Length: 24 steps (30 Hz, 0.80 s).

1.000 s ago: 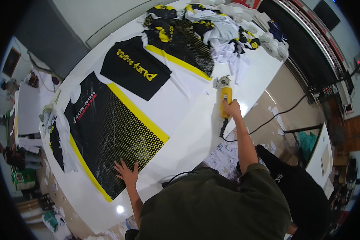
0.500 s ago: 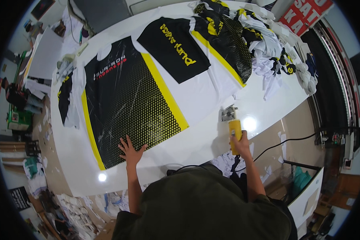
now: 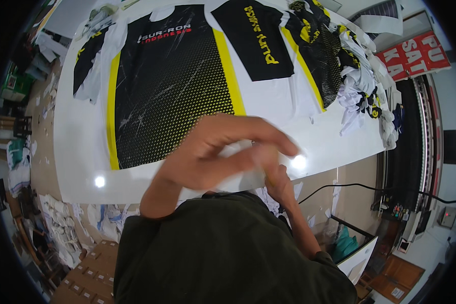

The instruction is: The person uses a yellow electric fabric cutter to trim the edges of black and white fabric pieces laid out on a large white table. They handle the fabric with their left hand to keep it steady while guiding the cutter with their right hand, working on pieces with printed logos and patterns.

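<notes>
My left hand (image 3: 207,152) is raised high over the table edge, large and blurred. Its thumb and forefinger are curved, a gap between them, and I see nothing held there. Beyond its fingertips my right hand (image 3: 281,187) grips the yellow electric fabric cutter (image 3: 272,178), mostly hidden behind the left hand. A black panel with yellow dots and yellow side bands (image 3: 175,86) lies flat on white cloth, its lower right corner covered by the left hand. To its right lies a black sleeve-shaped piece with yellow lettering (image 3: 261,45).
The white table (image 3: 81,172) carries a heap of white, black and yellow cloth scraps (image 3: 357,83) at far right. A black cable (image 3: 370,187) runs off to the right. Cloth scraps (image 3: 61,223) litter the floor at left. A long machine (image 3: 415,131) stands beyond the right edge.
My left hand has left the panel and risen toward the right, in front of the cutter. My right hand has drawn the cutter left and nearer to me. The view has shifted.
</notes>
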Motion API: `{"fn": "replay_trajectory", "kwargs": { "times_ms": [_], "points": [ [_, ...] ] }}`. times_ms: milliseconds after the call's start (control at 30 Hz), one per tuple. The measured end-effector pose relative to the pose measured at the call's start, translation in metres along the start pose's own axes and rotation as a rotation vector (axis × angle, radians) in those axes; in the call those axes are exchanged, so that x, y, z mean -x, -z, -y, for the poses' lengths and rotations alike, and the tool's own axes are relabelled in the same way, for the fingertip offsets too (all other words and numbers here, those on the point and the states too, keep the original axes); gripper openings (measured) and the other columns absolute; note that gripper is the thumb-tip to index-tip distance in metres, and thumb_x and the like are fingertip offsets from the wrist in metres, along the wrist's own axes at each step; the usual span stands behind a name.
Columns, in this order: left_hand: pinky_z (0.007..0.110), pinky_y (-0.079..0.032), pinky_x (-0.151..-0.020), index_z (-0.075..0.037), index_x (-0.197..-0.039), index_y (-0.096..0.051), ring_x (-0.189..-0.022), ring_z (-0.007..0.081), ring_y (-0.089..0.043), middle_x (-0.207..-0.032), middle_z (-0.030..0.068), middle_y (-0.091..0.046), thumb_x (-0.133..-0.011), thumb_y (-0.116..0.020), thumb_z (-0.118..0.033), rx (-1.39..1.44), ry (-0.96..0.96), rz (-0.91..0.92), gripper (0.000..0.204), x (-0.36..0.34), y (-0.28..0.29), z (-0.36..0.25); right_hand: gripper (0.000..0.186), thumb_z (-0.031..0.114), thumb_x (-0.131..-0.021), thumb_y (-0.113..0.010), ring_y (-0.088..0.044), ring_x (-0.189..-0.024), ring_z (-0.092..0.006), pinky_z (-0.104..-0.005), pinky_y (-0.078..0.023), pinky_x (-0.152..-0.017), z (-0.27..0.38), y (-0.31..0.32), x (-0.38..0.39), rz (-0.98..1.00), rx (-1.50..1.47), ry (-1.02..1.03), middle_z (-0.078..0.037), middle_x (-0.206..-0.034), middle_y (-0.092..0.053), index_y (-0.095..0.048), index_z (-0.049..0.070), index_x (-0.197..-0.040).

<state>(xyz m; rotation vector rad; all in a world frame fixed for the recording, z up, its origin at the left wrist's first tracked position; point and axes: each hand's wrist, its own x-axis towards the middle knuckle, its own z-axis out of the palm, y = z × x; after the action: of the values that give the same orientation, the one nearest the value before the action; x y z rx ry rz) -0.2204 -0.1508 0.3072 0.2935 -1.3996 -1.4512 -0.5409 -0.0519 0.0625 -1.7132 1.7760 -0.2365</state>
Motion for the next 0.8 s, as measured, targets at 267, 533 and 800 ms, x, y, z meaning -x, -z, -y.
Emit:
{"fn": "replay_trajectory", "kwargs": {
  "times_ms": [267, 533, 800],
  "points": [
    [0.035, -0.058, -0.071, 0.012, -0.111, -0.068, -0.078, 0.0234, -0.071, -0.086, 0.0172, -0.072, -0.108, -0.052, -0.024, 1.035, -0.336, 0.387, 0.039, -0.033, -0.135, 0.0, 0.051, 0.024, -0.091, -0.07, -0.064, -0.099, -0.0568, -0.058, -0.053, -0.081, 0.018, -0.01, -0.011, -0.052, 0.053, -0.047, -0.037, -0.105, -0.065, -0.04, 0.0, -0.125],
    [0.035, -0.057, -0.072, 0.011, -0.111, -0.068, -0.079, 0.0227, -0.071, -0.088, 0.0167, -0.071, -0.108, -0.053, -0.023, 1.398, -0.376, 0.544, 0.037, -0.056, -0.196, 0.009, 0.05, 0.023, -0.092, -0.07, -0.065, -0.096, -0.0564, -0.0571, -0.054, -0.08, 0.019, -0.009, -0.021, -0.021, 0.004, -0.037, -0.036, -0.105, -0.066, -0.04, 0.0, -0.125],
    [0.034, -0.057, -0.073, 0.01, -0.11, -0.067, -0.081, 0.022, -0.07, -0.09, 0.0162, -0.071, -0.108, -0.054, -0.023, 1.476, -0.359, 0.53, 0.035, -0.073, -0.209, 0.022, 0.053, 0.024, -0.092, -0.07, -0.064, -0.097, -0.0568, -0.0573, -0.053, -0.08, 0.022, -0.009, -0.031, 0.004, 0.005, -0.034, -0.037, -0.106, -0.064, -0.038, 0.001, -0.127]
  ]
}}
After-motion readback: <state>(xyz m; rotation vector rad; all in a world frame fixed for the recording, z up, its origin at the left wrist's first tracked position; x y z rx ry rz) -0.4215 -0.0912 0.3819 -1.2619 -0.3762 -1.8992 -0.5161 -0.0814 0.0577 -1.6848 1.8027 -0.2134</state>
